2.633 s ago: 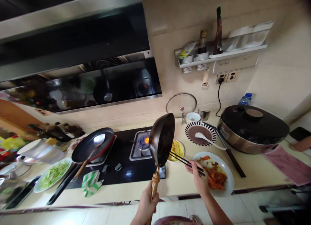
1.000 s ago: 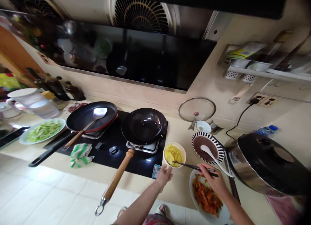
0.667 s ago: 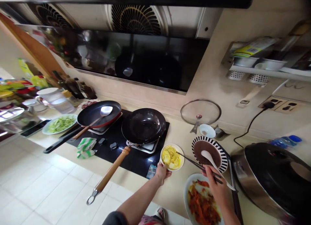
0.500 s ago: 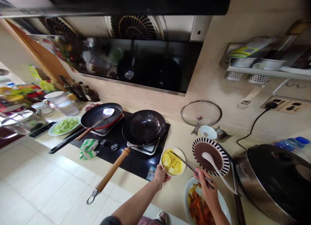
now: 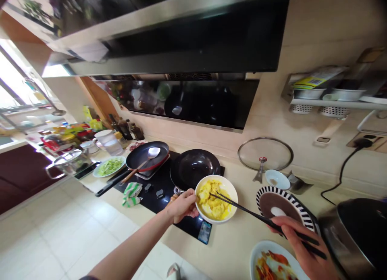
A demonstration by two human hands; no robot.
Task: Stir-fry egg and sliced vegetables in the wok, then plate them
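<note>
A white bowl (image 5: 232,197) of yellow scrambled egg (image 5: 215,199) is held up near the wok by my left hand (image 5: 183,206), its fingers closed on the rim. Dark chopsticks (image 5: 256,215) are gripped in my right hand (image 5: 299,239), their tips in the egg. Just behind the bowl, the black wok (image 5: 193,167) sits on the right burner, its inside dark and shiny; my left hand covers most of its wooden handle. Below my right hand lies a plate (image 5: 253,258) of orange and brown food, partly cut off by the frame.
A frying pan (image 5: 142,155) with a spatula (image 5: 153,152) rests on the left burner. Beyond it is a plate of green shreds (image 5: 109,166). A striped-rim plate (image 5: 263,195), a glass lid (image 5: 242,151) and a dark-lidded cooker (image 5: 359,231) stand on the right. A range hood (image 5: 196,50) hangs above.
My left hand has lifted the bowl of egg up and toward the wok. My right hand has moved right, with the chopstick tips still in the egg. The view has tilted up.
</note>
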